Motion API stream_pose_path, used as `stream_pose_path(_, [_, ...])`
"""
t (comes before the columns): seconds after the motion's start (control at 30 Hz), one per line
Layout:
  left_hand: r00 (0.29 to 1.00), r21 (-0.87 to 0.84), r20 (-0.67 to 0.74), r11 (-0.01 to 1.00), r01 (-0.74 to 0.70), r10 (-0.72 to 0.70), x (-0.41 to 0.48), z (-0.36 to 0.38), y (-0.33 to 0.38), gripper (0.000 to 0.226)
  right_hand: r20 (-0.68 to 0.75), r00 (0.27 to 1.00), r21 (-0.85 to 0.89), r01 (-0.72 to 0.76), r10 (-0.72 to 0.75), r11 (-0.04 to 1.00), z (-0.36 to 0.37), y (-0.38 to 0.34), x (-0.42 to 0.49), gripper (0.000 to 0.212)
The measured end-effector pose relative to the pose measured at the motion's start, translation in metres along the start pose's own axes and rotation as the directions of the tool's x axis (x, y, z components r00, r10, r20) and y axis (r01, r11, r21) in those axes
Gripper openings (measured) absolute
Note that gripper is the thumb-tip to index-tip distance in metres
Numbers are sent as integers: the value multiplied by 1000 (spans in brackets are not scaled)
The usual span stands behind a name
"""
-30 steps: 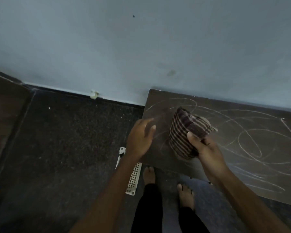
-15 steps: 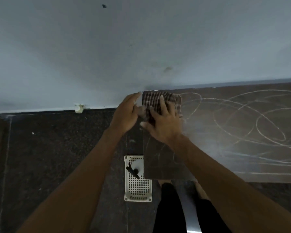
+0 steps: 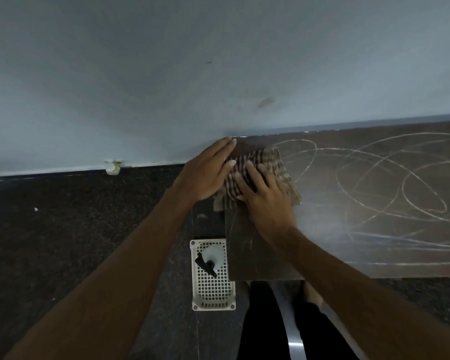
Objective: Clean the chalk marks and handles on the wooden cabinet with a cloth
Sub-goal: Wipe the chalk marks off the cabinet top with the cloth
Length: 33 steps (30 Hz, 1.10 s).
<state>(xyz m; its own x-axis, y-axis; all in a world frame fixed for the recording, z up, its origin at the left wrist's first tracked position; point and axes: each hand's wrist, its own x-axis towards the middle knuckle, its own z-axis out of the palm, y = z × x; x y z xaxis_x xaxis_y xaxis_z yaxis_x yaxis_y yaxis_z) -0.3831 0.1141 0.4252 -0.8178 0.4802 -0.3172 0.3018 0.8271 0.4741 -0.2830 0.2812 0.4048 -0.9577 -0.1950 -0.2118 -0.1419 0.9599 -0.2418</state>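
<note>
A dark wooden cabinet top (image 3: 361, 245) runs along the wall, covered with looping white chalk marks (image 3: 390, 188). A striped brown cloth (image 3: 281, 167) lies flat on its far left corner, one edge hanging over the side. My right hand (image 3: 265, 198) presses flat on the cloth with straight fingers. My left hand (image 3: 205, 172) lies with straight fingers at the cabinet's left edge, touching the cloth's left side. No handles are in view.
A white perforated plastic basket (image 3: 213, 292) with a dark object in it sits on the dark speckled floor (image 3: 76, 229) beside the cabinet's left end. The blue-grey wall (image 3: 166, 74) rises directly behind. My legs and feet stand below the cabinet's front edge.
The cloth went from bunched in my right hand to spread flat at the cabinet's far left corner. Both hands moved onto that corner, and the cloth has since slid slightly toward me.
</note>
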Motion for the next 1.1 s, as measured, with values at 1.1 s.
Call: stream_pose_path(1.1, [992, 23, 80, 995, 100, -102, 18, -9, 9, 56, -14, 966, 98, -255, 257, 962, -24, 18, 47, 57])
